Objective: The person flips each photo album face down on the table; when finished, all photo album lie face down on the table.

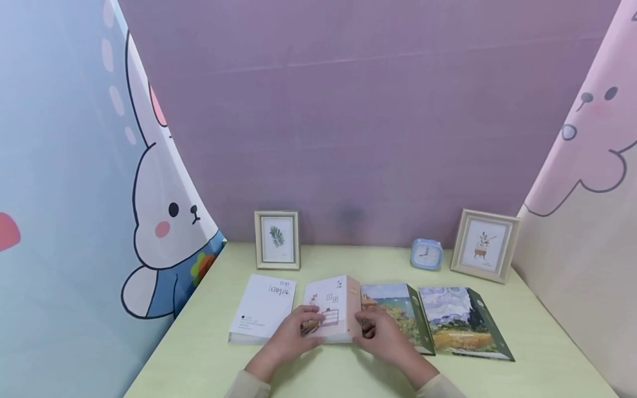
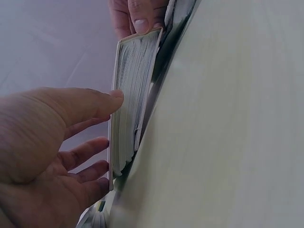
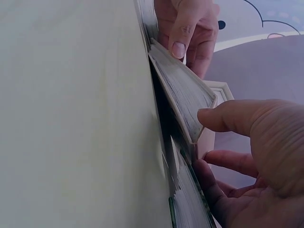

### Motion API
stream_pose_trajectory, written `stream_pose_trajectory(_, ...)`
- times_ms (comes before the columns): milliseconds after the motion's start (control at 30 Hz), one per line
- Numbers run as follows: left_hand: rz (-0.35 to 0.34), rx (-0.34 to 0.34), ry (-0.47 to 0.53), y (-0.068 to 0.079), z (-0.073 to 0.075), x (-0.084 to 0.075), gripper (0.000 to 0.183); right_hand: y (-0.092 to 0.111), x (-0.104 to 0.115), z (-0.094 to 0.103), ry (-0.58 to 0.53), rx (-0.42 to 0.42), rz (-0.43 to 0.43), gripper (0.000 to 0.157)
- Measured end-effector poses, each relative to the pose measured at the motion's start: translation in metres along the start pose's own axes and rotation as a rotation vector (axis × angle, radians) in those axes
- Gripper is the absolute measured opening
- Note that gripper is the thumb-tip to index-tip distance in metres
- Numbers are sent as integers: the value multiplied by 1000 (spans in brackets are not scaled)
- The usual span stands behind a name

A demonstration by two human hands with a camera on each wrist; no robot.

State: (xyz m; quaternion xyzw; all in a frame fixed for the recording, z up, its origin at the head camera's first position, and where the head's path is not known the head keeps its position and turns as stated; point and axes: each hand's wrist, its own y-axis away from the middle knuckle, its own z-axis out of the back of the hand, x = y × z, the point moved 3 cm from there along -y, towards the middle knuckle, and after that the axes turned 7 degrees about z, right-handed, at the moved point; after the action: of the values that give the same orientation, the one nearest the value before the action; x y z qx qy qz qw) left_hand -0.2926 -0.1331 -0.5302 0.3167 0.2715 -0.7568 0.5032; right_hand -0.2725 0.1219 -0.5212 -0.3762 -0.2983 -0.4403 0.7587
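Observation:
A thick white book with a peach spine lies between both hands, its front edge toward the person. My left hand holds its left side, thumb on the page edges and fingers against the cover. At the spine end my right hand grips the corner, with the thumb on the front edge and fingers beside the spine. In the right wrist view this end is tilted up over a green-edged book. Another white book lies left of the left hand.
Two painted-cover books, one with trees by the sea and one with a wheat field, lie to the right. Behind stand a leaf picture frame, a blue clock and a plant picture frame. Curtains surround the table.

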Motion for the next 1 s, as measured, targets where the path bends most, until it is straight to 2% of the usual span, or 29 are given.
stream_pose_trajectory(567,-3,-14,-24,-1,3,4,46,-2,7,-5,80,24,-3,50)
stream_pose_trajectory(733,15,-22,-24,-1,3,4,50,-1,7,-6,91,23,-10,49)
stream_pose_trajectory(1000,10,-37,-36,0,3,3,50,-2,5,-9,74,51,2,35)
